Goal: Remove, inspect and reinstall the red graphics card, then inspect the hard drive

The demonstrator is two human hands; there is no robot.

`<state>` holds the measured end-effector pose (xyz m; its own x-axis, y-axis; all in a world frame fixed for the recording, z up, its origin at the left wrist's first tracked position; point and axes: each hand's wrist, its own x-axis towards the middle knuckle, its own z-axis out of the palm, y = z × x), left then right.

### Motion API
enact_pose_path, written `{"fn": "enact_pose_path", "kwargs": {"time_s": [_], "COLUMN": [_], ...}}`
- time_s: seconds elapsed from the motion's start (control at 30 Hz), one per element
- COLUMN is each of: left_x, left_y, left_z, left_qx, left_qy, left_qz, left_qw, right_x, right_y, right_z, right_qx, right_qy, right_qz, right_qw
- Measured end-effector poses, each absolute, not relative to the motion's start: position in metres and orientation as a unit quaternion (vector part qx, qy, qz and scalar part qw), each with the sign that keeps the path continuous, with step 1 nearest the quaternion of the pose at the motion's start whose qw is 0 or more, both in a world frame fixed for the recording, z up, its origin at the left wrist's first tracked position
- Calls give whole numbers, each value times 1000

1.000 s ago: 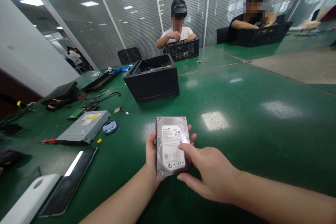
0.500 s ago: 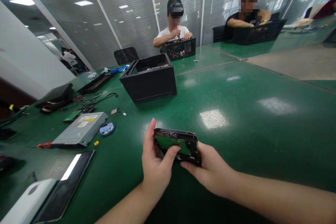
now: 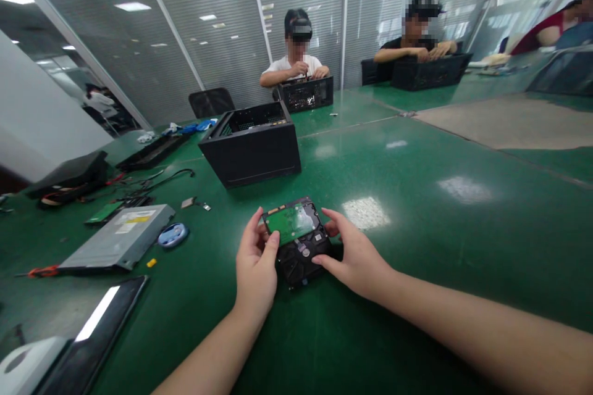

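A black hard drive (image 3: 303,253) with a green circuit board on its upper face is between my hands, low over the green table (image 3: 417,222). My left hand (image 3: 257,253) grips its left edge, the thumb on the near side and the fingers behind. On the right side, my right hand (image 3: 349,247) curves round the drive, its thumb laid on the black face and its index finger lifted near the far corner. Whether the drive's lower end touches the tabletop, I cannot tell.
Beyond the drive stands a black computer case (image 3: 259,151). To the left lie an optical drive (image 3: 123,237), a blue oval object (image 3: 173,235), a yellow piece (image 3: 151,263), cables (image 3: 152,182) and a dark flat tablet-like device (image 3: 99,339). Two people across the table work on cases.
The hard drive has been tipped so its board face shows more fully, and it sits lower. My right hand's fingers have shifted along its right side. The view has turned slightly right.
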<state>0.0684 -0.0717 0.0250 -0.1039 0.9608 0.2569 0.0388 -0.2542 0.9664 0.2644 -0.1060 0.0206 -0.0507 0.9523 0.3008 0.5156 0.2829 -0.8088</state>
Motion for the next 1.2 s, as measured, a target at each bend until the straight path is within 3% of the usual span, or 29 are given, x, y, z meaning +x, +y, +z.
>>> {"fn": "enact_pose_path", "kwargs": {"time_s": [0.17,0.33,0.5,0.8,1.2], "left_x": [71,70,62,55,44], "left_y": [-67,-67,-59,-49,-63], "left_z": [25,27,23,17,40], "left_qx": [517,527,587,705,823], "left_qy": [457,456,532,603,483], "left_qz": [585,580,496,320,157], "left_qw": [426,422,354,193,253], "right_x": [264,260,263,268,288], "right_y": [-110,-116,-116,-115,-103], "right_z": [29,33,24,28,33], "right_qx": [-512,-505,-512,-536,-513], "right_qy": [-733,-771,-801,-805,-818], "right_qz": [180,192,172,155,199], "right_qw": [410,336,258,201,169]}}
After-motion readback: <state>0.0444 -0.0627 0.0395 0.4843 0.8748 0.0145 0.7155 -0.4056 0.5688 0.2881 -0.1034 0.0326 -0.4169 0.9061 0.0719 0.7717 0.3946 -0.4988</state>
